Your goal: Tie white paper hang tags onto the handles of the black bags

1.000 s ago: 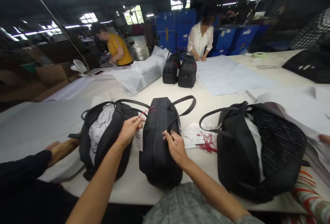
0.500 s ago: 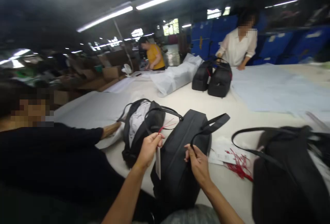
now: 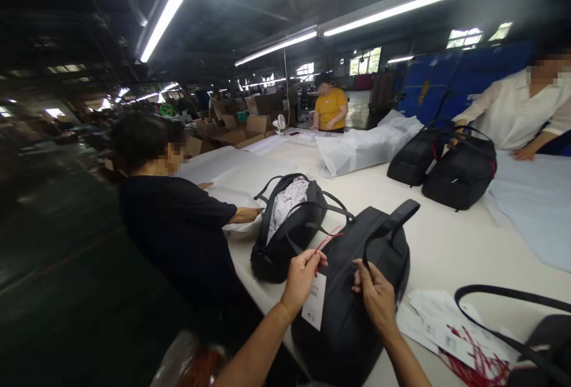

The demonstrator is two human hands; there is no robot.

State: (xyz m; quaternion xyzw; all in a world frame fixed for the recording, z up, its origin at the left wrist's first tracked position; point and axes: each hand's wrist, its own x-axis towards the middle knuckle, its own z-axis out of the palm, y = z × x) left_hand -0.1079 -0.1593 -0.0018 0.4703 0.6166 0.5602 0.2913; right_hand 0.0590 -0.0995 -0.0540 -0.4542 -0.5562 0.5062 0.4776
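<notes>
A black bag (image 3: 352, 292) with two strap handles stands in front of me at the table's edge. My left hand (image 3: 304, 277), fingers pinched, holds the red string (image 3: 328, 239) of a white hang tag (image 3: 314, 302), which dangles against the bag. On the bag's other side my right hand (image 3: 375, 292) is closed on the base of one strap handle (image 3: 392, 223). Just beyond stands another black bag (image 3: 261, 256), its top open on crumpled white paper (image 3: 288, 200).
More white tags (image 3: 439, 312) with red strings lie right of the bag, beside another black bag (image 3: 546, 339). A co-worker in a dark shirt (image 3: 178, 226) stands at left. Two black bags (image 3: 459, 176) stand across the white table (image 3: 428, 250) near a person in white (image 3: 504, 113).
My view has swung left, so everything appears further right. The hang tag has turned from edge-on to show its printed face. Both hands keep their grips.
</notes>
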